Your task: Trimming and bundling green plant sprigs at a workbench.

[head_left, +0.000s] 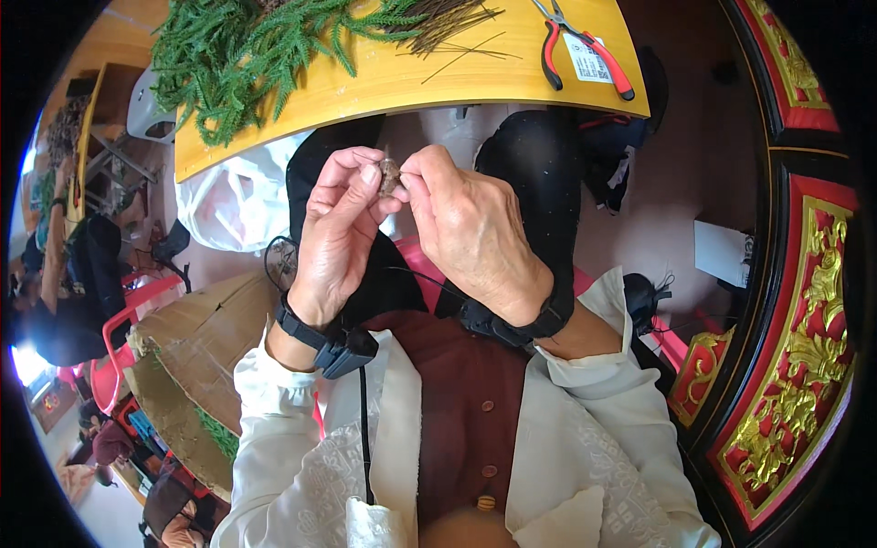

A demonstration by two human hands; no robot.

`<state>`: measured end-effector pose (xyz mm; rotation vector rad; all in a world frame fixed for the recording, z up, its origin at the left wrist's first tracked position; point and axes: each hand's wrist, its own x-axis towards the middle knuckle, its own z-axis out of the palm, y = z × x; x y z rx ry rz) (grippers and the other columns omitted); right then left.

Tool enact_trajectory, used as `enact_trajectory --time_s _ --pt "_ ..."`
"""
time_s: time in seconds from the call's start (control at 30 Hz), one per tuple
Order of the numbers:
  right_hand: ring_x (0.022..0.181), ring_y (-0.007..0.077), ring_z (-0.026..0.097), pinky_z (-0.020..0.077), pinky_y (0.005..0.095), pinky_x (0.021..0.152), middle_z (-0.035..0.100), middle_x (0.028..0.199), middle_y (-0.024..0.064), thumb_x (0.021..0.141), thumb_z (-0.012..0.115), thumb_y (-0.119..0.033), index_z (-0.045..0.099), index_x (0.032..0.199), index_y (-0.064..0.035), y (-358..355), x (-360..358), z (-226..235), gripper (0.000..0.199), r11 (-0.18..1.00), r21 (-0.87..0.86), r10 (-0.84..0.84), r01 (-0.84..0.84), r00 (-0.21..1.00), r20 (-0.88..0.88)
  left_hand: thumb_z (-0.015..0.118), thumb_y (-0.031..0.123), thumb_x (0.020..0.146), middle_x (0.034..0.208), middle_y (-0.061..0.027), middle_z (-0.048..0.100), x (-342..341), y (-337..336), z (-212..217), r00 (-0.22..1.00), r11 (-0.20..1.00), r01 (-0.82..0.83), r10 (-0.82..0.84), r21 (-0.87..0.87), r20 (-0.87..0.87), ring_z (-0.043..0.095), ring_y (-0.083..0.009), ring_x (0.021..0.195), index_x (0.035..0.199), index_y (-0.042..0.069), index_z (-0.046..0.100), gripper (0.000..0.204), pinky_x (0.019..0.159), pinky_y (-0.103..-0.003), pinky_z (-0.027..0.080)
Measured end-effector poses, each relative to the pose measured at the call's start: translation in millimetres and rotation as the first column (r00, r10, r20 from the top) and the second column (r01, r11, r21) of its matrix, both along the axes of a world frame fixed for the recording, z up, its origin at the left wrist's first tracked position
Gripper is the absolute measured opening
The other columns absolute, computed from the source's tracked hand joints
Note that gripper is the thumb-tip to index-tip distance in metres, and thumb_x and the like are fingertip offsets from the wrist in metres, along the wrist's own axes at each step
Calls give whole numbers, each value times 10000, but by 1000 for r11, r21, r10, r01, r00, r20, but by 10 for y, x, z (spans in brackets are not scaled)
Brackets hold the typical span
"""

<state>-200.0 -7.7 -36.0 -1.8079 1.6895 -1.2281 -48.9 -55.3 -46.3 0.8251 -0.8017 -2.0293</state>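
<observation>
Above my lap, just below the table's near edge, both hands meet at a small brown pine cone [389,176]. My left hand [343,215] pinches it between thumb and fingers, the palm turned partly up. From the other side my right hand [470,215] has its thumb and index finger pressed together at the cone's edge; whether a thin wire is between them cannot be made out. On the yellow table [393,96] lie green artificial pine sprigs [251,59], thin brown stems [448,27], and pliers [551,59] with red and black handles, resting partly over a white label [586,62].
A white plastic bag [239,205] hangs under the table's left side. Beside me on the left stands a cardboard box [206,333] with greenery in it, near a pink chair [114,352]. Carved red and gold panels [795,365] line the right. Other people are at the far left.
</observation>
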Motion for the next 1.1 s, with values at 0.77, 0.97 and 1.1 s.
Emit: enact_trajectory --time_s 0.77,0.97,1.1 --pt "636 316 608 469 376 532 575 689 135 809 582 35 504 886 -21 14 3 72 124 980 -189 82 -61 991 103 540 244 947 1020 -106 502 57 -71 -100 949 999 30 -16 39 -315 524 -157 811 1099 80 500 228 748 -252 460" --pt "637 314 607 473 360 537 577 696 138 779 590 69 529 883 -13 -10 -7 81 146 969 -238 117 -71 976 186 583 249 922 1008 -99 486 103 -69 -146 910 991 136 -122 8 -397 517 -163 821 1091 75 508 254 754 -266 454" --pt "631 306 606 476 351 539 579 701 141 771 590 80 545 887 -8 -23 -24 50 152 962 -261 140 -83 969 206 591 242 916 1017 -97 483 93 -59 -117 939 989 143 -150 -45 -309 517 -165 816 1064 62 528 242 750 -272 458"
